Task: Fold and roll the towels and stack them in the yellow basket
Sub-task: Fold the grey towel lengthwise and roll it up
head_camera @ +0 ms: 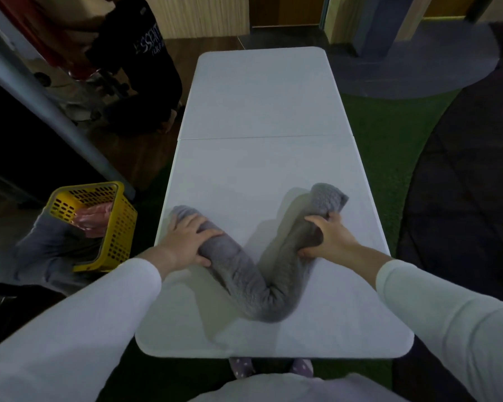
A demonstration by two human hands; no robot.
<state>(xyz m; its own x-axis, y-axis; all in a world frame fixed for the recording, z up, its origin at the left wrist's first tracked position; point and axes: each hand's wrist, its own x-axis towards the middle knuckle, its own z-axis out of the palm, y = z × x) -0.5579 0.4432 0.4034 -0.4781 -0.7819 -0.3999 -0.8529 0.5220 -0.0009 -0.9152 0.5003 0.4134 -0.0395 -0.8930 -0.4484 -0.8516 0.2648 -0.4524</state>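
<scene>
My left hand [186, 242] presses one end of the rolled grey fleece towel [253, 285] onto the white folding table [259, 97]; my right hand [328, 239] clutches the raised right end; bent like this, the roll may loosen before reaching the yellow perforated plastic basket [119, 227] at left.

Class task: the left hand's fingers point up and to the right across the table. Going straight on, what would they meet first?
Probably bare white table: beyond the left hand and the grey towel, nothing else shows there.
</scene>
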